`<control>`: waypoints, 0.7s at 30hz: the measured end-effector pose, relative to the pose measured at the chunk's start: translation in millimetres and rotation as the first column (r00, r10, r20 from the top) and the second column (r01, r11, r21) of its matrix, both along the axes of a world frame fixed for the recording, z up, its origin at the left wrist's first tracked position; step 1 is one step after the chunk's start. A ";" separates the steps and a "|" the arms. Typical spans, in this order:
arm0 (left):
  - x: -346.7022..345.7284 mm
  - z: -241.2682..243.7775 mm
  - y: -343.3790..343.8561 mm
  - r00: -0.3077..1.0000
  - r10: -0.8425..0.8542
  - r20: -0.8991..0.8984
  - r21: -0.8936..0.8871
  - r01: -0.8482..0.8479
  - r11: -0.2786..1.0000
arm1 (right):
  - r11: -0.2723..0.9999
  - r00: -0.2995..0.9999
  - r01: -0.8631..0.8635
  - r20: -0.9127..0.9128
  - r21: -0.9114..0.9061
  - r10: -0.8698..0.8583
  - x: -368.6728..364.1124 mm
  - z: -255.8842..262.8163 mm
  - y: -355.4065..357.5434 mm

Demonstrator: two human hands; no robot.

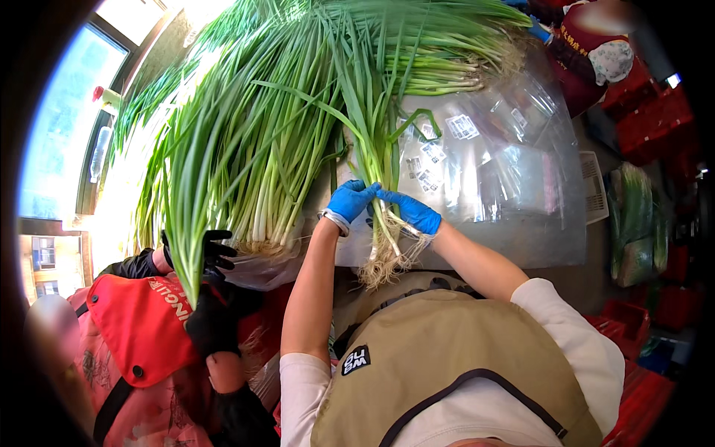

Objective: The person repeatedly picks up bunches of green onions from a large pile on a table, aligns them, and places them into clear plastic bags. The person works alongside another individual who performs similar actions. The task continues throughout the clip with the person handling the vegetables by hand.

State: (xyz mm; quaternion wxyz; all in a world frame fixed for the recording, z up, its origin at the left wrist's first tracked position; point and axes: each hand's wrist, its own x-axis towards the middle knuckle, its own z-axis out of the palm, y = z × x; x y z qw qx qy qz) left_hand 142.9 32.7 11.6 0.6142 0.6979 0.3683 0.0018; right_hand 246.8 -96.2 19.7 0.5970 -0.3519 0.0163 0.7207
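Note:
A small bunch of green onions (368,128) stands between my hands, its leaves pointing away and its pale, stringy roots (385,267) hanging toward my apron. My left hand (351,201), in a blue glove, pinches the stalks from the left. From the right, my right hand (412,211), gloved in the same blue, grips them just above the white bases. The fingertips of both hands meet at the front of the stalks. Under the bunch lies a sheet of clear plastic over the table (503,240). A large heap of green onions (268,145) lies to the left, roots toward me.
At my left, a co-worker in black gloves (215,313) holds another bunch. More onions (447,72) lie at the back right. Clear plastic bags (475,167) with printed labels (462,127) cover the table's right side. Another person (586,56), red crates (653,123) and a white basket (593,187) are beyond.

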 end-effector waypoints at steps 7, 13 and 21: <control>14.9 -20.3 -31.3 0.941 0.156 0.300 -0.599 0.058 0.799 | 0.940 0.828 -0.294 0.447 -0.171 0.340 43.3 74.5 -21.5; 16.3 -27.1 -74.9 0.931 0.183 0.315 -0.835 0.181 0.520 | 0.829 0.813 -0.419 0.255 -0.369 0.524 83.8 61.4 -114.7; 36.1 -61.5 -93.4 0.886 0.300 0.353 -0.924 0.281 0.259 | 0.888 0.769 -0.310 0.459 -0.341 0.445 65.8 55.4 -135.3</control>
